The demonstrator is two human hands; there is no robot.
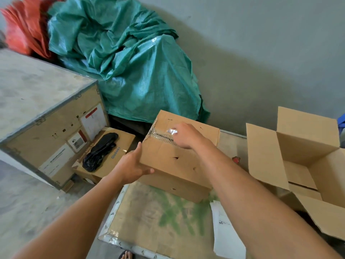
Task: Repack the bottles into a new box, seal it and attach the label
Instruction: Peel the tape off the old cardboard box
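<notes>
where right hand [184, 136] meets tape [160, 136], fingertips [176, 131] blurred; box [168, 165] contents hidden.

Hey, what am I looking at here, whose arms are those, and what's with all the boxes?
There is no machine here. A camera worn on a person's head looks down at their two bare arms. The left hand grips the near corner of a worn taped box, which sits on a metal-edged board. The right hand is at the tape seam on top; blur hides whether it pinches the tape. An open new box stands to the right, with white paper sheets nearby.
</notes>
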